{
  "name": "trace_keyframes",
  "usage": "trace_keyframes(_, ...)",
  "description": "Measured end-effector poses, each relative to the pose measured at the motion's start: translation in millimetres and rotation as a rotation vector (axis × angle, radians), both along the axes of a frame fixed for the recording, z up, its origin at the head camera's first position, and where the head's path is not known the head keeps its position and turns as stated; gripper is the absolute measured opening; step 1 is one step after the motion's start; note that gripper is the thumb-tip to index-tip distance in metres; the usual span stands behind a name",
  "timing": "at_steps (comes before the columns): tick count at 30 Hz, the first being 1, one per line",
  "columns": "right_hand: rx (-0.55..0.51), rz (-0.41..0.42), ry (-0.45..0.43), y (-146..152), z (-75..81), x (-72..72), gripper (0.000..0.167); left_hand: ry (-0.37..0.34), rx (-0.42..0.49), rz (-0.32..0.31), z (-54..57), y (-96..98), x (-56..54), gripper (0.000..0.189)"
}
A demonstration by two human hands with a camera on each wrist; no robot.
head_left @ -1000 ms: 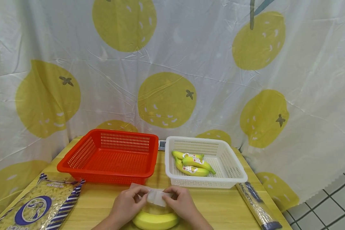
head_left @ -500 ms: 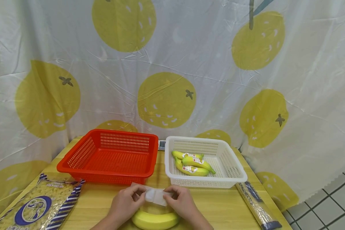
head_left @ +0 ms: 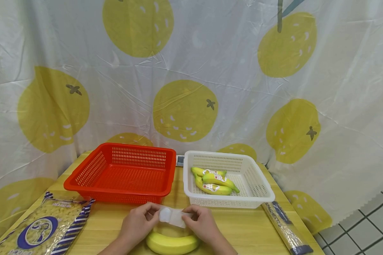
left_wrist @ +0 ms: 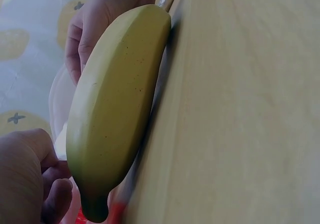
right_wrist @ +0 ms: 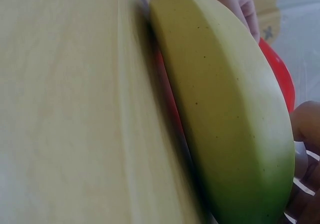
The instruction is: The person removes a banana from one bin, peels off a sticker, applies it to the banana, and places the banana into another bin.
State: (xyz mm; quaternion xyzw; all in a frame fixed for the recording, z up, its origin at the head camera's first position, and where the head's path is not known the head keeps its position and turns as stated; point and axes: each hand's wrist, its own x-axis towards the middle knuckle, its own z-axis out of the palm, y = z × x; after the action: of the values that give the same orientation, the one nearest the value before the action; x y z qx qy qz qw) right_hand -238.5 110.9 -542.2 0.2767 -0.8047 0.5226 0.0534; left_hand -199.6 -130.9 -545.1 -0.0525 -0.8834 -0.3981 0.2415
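A small translucent white strip (head_left: 177, 217), which looks like sticker backing paper, stretches between both hands above the table. A whiter rounded patch like a sticker (head_left: 165, 214) shows at its left end. My left hand (head_left: 136, 222) pinches that end between thumb and fingers, and my right hand (head_left: 205, 224) pinches the other. Just below them a yellow banana (head_left: 173, 245) with a greenish tip lies crosswise on the table, untouched as far as I see. In both wrist views this banana (left_wrist: 117, 99) hides much of the hands and the strip.
A red basket (head_left: 119, 194) stands at back left. Beside it, a white basket (head_left: 229, 204) holds three labelled bananas (head_left: 215, 190). A bag of pasta (head_left: 41, 226) lies at left, a long spaghetti packet (head_left: 285, 226) along the right edge of the wooden table (head_left: 242, 230).
My left hand has shifted slightly left and up, and the rounded white patch has moved left with it. The strip shows more widely between the hands. The banana and right hand stay nearly still.
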Motion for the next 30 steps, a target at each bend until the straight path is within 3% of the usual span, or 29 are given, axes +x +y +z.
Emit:
trace_keyframes(12, 0.006, -0.001, 0.000, 0.5, 0.7, 0.3, 0.005, -0.162, -0.021, 0.062, 7.0, -6.4, -1.2, 0.017)
trace_keyframes(25, -0.015, 0.004, 0.002, -0.3, 2.2, 3.3, 0.005, -0.228, -0.028, 0.099, 4.9, -17.6, -8.8, 0.006)
trace_keyframes(30, -0.005, -0.003, -0.002, 0.0, 2.0, 2.1, 0.005, -0.210, -0.037, 0.105, 5.3, -20.9, -9.0, 0.006)
